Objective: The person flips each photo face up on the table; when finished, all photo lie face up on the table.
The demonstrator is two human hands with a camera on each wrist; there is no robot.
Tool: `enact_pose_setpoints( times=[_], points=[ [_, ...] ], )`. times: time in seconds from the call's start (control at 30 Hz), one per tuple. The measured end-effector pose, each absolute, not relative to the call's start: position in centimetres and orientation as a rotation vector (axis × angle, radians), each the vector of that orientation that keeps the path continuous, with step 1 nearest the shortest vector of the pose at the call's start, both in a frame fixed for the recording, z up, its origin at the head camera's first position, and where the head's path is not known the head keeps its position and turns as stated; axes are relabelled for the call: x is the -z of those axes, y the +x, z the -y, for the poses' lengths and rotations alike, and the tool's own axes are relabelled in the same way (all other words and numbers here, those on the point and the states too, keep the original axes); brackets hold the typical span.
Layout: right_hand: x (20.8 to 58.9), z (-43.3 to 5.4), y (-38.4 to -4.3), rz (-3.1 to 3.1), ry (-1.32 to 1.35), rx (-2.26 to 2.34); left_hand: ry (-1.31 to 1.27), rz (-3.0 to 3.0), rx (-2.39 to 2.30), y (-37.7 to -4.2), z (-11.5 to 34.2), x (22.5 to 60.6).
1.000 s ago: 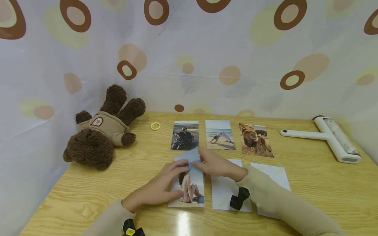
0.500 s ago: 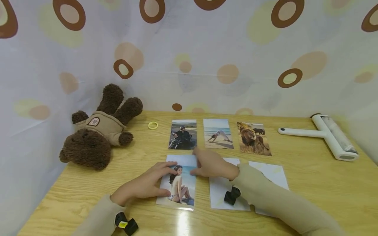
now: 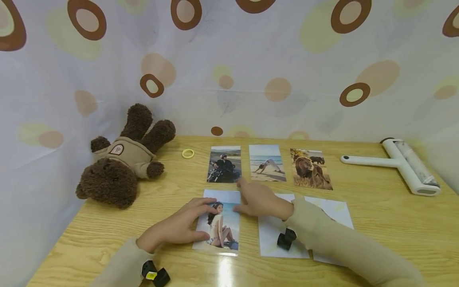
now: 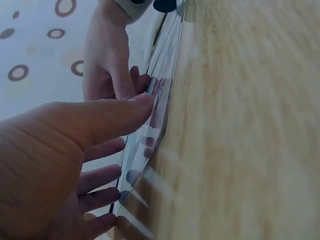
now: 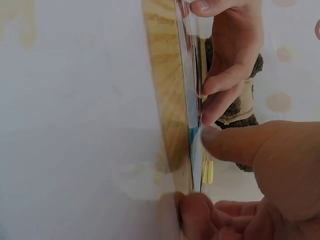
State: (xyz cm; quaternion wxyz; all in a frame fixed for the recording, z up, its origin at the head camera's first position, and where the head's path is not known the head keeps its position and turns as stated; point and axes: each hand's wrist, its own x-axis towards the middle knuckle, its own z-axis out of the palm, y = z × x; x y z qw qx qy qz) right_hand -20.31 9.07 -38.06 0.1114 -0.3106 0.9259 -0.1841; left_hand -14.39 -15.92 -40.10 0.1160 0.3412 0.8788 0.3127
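A glossy photo print (image 3: 229, 217) of a person sitting on a beach lies on the wooden table (image 3: 161, 267), near its front. My left hand (image 3: 181, 223) rests over the print's left side, fingers spread and thumb near the lower left. Along the upper right edge, my right hand (image 3: 261, 200) touches the print with its thumb; the index finger reaches past the corner. The left wrist view shows the left thumb (image 4: 110, 117) extended above the print's edge. In the right wrist view, the right thumb (image 5: 235, 142) lies against the print, with fingertips low by its edge.
Behind lie a motorcyclist photo (image 3: 224, 164), a beach stretching photo (image 3: 267, 162) and a lion photo (image 3: 311, 169). Two glossy white sheets (image 3: 272, 239) lie under the right arm. A teddy bear (image 3: 125, 161), yellow ring (image 3: 188, 153) and white-handled roller (image 3: 408, 165) sit farther out.
The print's raised, bent upper part has come down flat, and the print has shifted slightly left. My left hand has moved left with it; the right hand stays near the upper right corner.
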Motion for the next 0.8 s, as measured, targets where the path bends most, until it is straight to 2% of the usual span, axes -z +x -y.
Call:
enact_pose_setpoints(
  times=[0.37, 0.6, 0.8],
  points=[
    [37.3, -13.2, -19.7, -2.657, -1.083, 0.682, 1.063, -2.668, -0.923, -14.3, 14.4, 39.7],
    [36.3, -17.3, -20.1, -2.648, -1.132, 0.692, 1.113, -2.615, -0.898, -15.4, 11.3, 38.2],
    [37.1, -19.2, -19.4, -2.628, -1.115, 0.733, 1.243, -2.563, -0.721, -16.1, 8.1, 37.9]
  ],
)
